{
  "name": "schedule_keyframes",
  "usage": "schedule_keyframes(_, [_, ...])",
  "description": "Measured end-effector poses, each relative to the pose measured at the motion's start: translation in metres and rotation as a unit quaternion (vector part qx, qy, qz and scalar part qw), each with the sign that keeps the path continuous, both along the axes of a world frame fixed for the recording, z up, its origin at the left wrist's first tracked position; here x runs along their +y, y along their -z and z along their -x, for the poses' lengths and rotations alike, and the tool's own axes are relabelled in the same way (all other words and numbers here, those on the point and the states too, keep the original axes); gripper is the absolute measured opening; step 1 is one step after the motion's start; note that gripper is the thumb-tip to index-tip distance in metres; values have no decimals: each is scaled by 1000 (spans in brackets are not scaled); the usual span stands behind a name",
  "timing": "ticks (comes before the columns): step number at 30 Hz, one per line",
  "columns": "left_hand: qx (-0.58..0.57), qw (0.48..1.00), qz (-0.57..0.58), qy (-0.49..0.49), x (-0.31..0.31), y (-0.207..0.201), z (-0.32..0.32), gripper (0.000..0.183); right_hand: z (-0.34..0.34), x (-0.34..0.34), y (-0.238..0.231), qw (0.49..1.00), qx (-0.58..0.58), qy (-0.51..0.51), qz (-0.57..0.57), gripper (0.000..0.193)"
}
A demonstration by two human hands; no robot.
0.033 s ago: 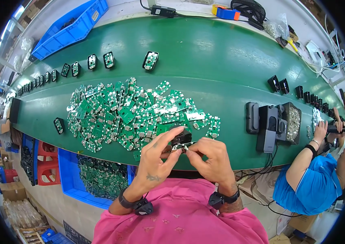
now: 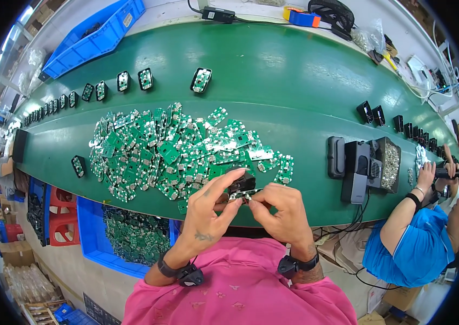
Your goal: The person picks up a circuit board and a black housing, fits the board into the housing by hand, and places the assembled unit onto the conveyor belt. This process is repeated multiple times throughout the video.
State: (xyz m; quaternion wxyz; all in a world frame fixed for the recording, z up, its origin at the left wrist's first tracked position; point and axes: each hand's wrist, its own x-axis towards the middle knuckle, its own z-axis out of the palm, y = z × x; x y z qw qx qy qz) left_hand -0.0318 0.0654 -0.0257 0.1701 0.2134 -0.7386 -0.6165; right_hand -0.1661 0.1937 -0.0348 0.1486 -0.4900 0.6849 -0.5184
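Note:
My left hand (image 2: 208,208) is closed around a small black plastic housing (image 2: 242,183), held over the table's near edge. A small circuit board (image 2: 244,194) sits at the housing's near side, seen almost edge-on. The fingers of my right hand (image 2: 279,208) pinch at the board's near face; any small part between those fingertips is too hidden to name. Just beyond my hands, a large heap of green circuit boards (image 2: 170,154) spreads over the green table (image 2: 294,124). Left of the heap lies one black housing with a board in it (image 2: 78,167).
A row of board-filled housings (image 2: 123,82) runs along the far left. Empty-looking black housings (image 2: 365,111) line the right. Grey-black devices (image 2: 355,170) stand beside a tray of small metal parts (image 2: 390,162). A blue bin of boards (image 2: 91,238) is below the table. A co-worker in blue (image 2: 411,244) sits right.
My right fingertips have shifted very slightly at the board. Otherwise both hands and the things on the table stay where they were.

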Motion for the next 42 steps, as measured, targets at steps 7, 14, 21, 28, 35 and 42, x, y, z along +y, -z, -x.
schedule_keyframes(7, [4, 999, 51, 15, -2, -6, -1, 53, -2, 1, -1, 999, -8, -13, -33, 7])
schedule_keyframes(14, [14, 984, 178, 23, -5, 2, -4, 53, -1, -4, -1, 996, -38, -33, -71, 9])
schedule_keyframes(21, [9, 983, 179, -26, 1, 27, 1, 49, -13, -8, 26, 997, -1, 18, -78, 14])
schedule_keyframes(28, [40, 987, -133, -81, -11, 24, -2, 58, -18, -10, 17, 994, -16, 90, -53, 17])
schedule_keyframes(35, [44, 987, -153, 8, -16, 23, 1, 61, -7, -10, 24, 965, -245, 78, -44, 20])
schedule_keyframes(42, [52, 988, -145, -32, -15, 22, 2, 63, -19, -18, 37, 883, -457, 8, 106, 17])
